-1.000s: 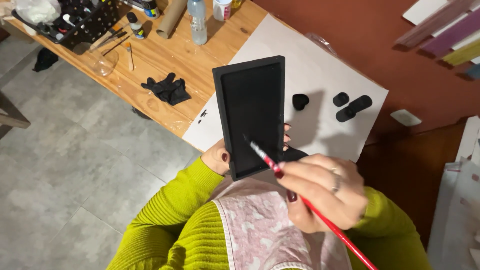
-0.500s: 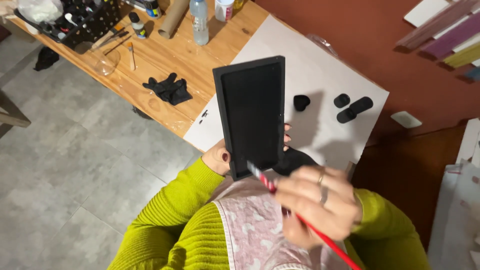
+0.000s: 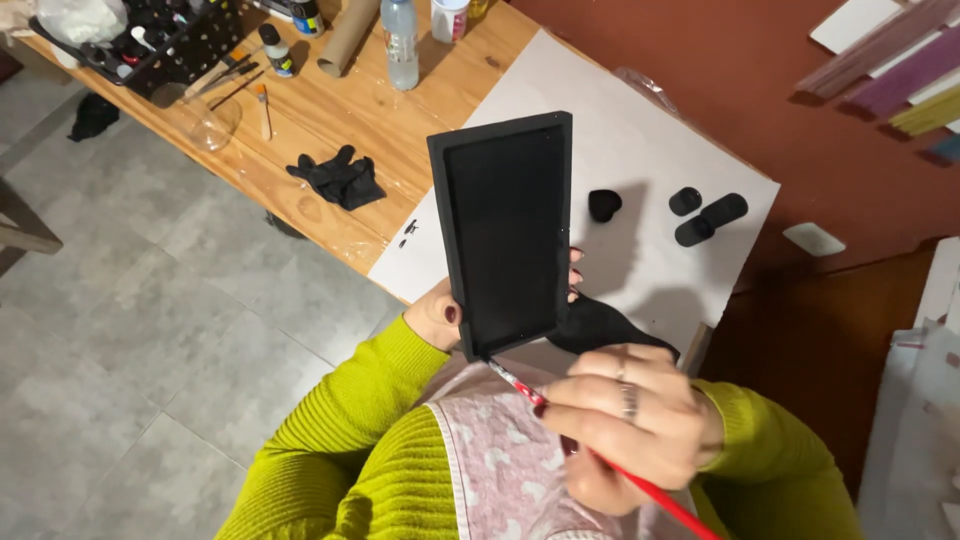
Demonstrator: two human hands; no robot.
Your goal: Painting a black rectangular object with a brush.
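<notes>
The dark rack (image 3: 150, 45) at 10 o'clock is cut off by the top edge, and the small items in it are too small to make out. Just right of it stand a small bottle with a black cap (image 3: 276, 52), a brown cardboard tube (image 3: 347, 35) and a clear plastic bottle (image 3: 402, 42), all cropped at the top; their labels are unreadable. A crumpled black glove (image 3: 338, 180) lies on the wooden tabletop (image 3: 300, 110) near 11 o'clock.

The left hand (image 3: 440, 318) is mostly hidden behind the black rectangular tray (image 3: 508, 232); only the thumb and a few fingertips show, closed around the tray's lower end and holding it upright at the centre, above the white sheet (image 3: 640, 120).

At 5 o'clock the right hand (image 3: 625, 425) is curled shut around a red-handled paintbrush (image 3: 590, 450), whose tip touches the tray's bottom edge; the handle runs out of frame. 3 small black pieces (image 3: 700, 212) lie on the sheet at 2 o'clock.
</notes>
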